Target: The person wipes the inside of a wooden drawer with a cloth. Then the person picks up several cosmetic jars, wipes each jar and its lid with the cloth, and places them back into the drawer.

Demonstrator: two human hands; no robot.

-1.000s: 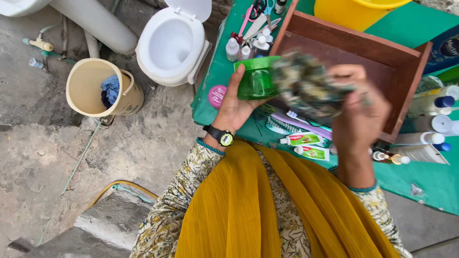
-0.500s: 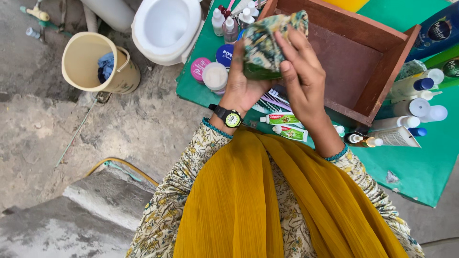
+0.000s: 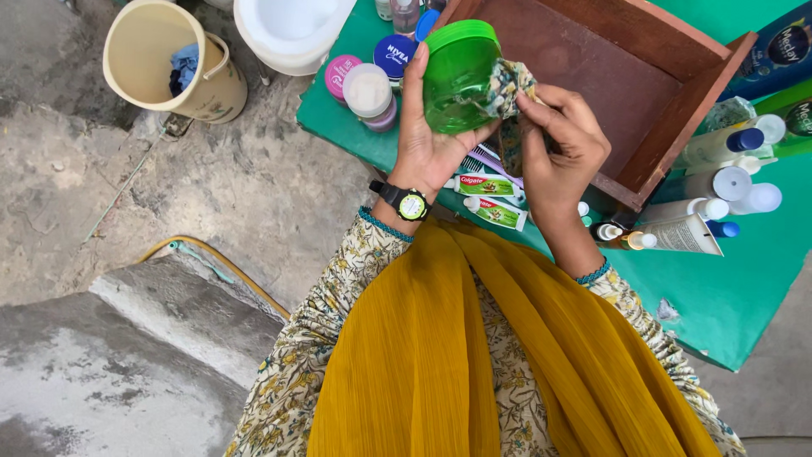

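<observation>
My left hand (image 3: 427,144) grips a clear green jar (image 3: 458,78) with a green lid, held up over the near edge of a green-covered table (image 3: 744,296). My right hand (image 3: 560,148) presses a patterned cloth (image 3: 510,89) against the jar's right side. Part of the cloth hangs down between my hands. A black wristwatch (image 3: 404,203) sits on my left wrist. Behind my hands lies an open brown wooden box (image 3: 677,118).
Two toothpaste tubes (image 3: 491,199), combs, small round jars (image 3: 368,89) and several bottles (image 3: 727,182) lie on the table. A beige bucket (image 3: 165,63) with blue cloth and a white toilet bowl (image 3: 288,30) stand on the rough concrete floor at left. A hose (image 3: 211,258) runs by a step.
The cloth covered most of the jar half a second ago; now it is bunched at the jar's right side and the green jar shows. The view has shifted slightly.
</observation>
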